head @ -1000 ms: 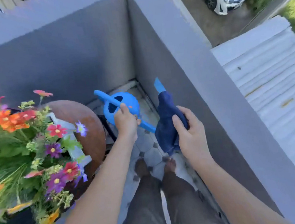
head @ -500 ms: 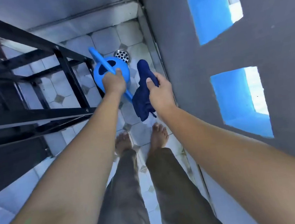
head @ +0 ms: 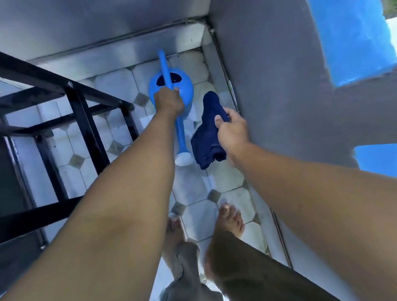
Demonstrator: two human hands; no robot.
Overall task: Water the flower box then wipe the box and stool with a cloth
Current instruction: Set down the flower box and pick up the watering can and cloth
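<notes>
My left hand point(head: 169, 102) grips the handle of a blue watering can point(head: 186, 89), which is low over the tiled floor near the corner. Its spout points back toward my feet and ends in a pale rose point(head: 184, 159). Just to the right, my right hand point(head: 232, 131) holds a dark blue cloth point(head: 208, 129) that hangs crumpled below the fingers. The flower box and the stool's top are out of view.
A black metal frame point(head: 80, 114) stands on the left over the white tiled floor point(head: 195, 215). A grey wall point(head: 282, 65) with blue-edged openings point(head: 348, 32) runs along the right. My bare feet point(head: 228, 221) stand in the narrow strip between them.
The view has dropped from the flowers and parapet to the floor. Both hands have lowered the watering can and cloth, and the can has turned so its spout points toward me.
</notes>
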